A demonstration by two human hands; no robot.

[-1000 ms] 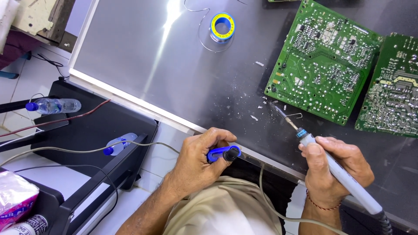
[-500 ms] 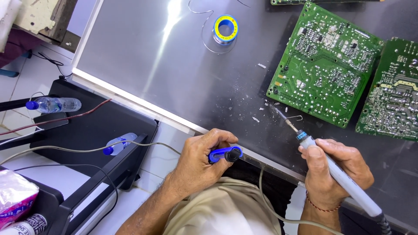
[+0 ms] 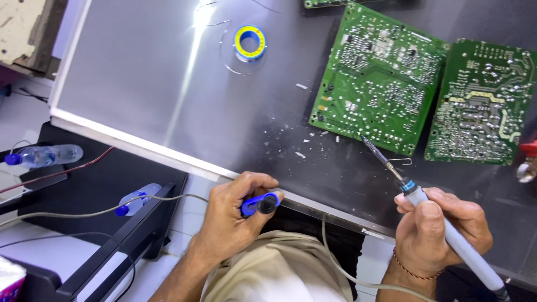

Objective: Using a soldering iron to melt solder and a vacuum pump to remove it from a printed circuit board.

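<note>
Gripping a grey-handled soldering iron (image 3: pixel 447 232), right hand (image 3: pixel 439 235) closed, tip at the near edge of the green circuit board (image 3: pixel 380 78); left hand (image 3: pixel 235 218) fisted around a blue-capped tool (image 3: pixel 260 204) at the panel edge

Both forearms are bare, with no sleeves showing. The right hand (image 3: pixel 436 229) has a thin reddish-brown thread bracelet (image 3: pixel 411 271) around its wrist. The left hand (image 3: pixel 235 215) wears no rings or bands. Beige cloth (image 3: pixel 274 274) covers the lap below.
</note>
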